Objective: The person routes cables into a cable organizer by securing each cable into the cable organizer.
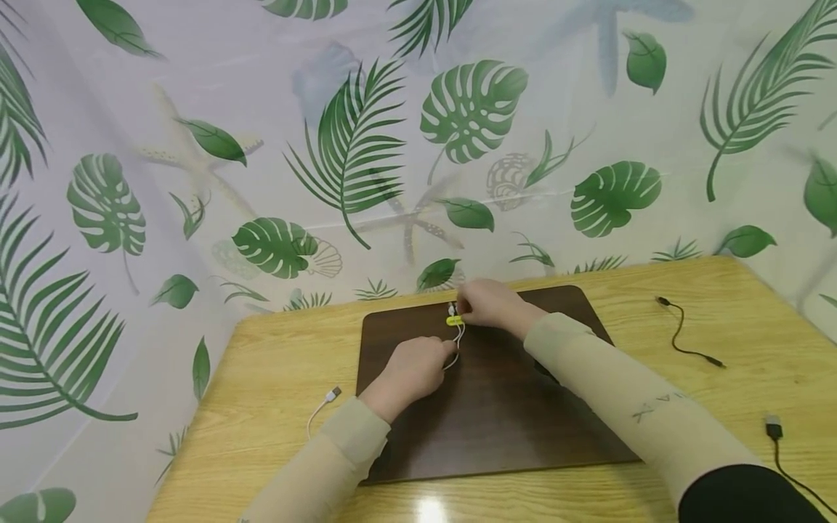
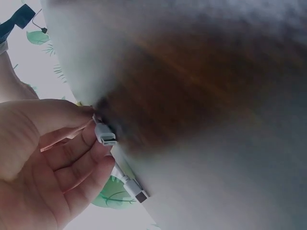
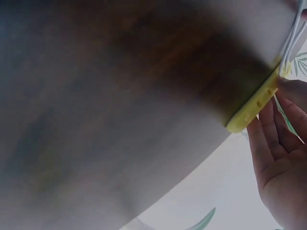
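Note:
My right hand (image 1: 492, 302) pinches a yellow cable clip (image 1: 454, 320) near the far edge of a dark brown board (image 1: 497, 418). In the right wrist view the clip (image 3: 254, 106) is a long strip with small holes along its side, and white cable strands (image 3: 291, 42) run at its upper end. My left hand (image 1: 413, 369) grips a white charging cable (image 1: 453, 361) just in front of the clip. One small white USB-C type plug (image 2: 106, 135) sticks out by the left thumb and fingers. Past them shows a white USB-A plug (image 2: 136, 189).
The board lies on a light wooden table (image 1: 261, 407). A white USB plug (image 1: 333, 394) on a cable lies left of the board. To the right lie a short black cable (image 1: 680, 340) and a black USB cable (image 1: 774, 428). A leaf-patterned covering (image 1: 405, 131) stands behind.

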`<act>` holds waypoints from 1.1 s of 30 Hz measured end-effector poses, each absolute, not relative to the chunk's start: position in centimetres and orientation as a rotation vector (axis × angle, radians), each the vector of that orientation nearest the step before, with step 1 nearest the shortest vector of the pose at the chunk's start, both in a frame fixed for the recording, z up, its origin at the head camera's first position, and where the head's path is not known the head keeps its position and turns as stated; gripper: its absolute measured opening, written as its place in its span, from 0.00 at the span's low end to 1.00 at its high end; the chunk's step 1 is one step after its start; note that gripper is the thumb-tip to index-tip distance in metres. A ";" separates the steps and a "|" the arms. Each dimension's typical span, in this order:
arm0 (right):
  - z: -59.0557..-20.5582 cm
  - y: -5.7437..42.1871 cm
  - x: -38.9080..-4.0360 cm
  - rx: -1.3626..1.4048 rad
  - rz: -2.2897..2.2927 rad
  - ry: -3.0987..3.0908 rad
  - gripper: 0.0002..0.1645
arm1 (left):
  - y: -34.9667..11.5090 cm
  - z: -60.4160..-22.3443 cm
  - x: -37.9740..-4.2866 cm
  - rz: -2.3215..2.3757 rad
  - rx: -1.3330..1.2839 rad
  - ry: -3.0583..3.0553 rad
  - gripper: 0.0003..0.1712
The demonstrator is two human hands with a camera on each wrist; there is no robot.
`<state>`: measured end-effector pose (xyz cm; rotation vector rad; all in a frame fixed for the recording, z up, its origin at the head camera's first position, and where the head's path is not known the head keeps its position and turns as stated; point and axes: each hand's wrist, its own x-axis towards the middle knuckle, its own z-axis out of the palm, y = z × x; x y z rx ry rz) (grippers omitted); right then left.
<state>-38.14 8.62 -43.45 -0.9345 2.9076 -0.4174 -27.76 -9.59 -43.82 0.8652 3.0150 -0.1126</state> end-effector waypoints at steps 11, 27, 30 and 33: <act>-43.5 9.2 -37.2 -1.028 -0.322 2.938 0.08 | -11.0 -43.4 -27.4 -0.125 0.882 3.018 0.09; -43.5 9.7 -35.9 -1.051 -0.157 2.943 0.22 | -13.1 -43.4 -26.6 -0.115 0.886 3.041 0.09; -43.3 9.8 -35.6 -1.063 -0.127 2.944 0.23 | -13.6 -43.6 -26.4 -0.108 0.884 3.050 0.08; -43.2 9.8 -35.4 -1.079 -0.092 2.951 0.23 | -14.2 -43.6 -26.1 -0.101 0.886 3.058 0.07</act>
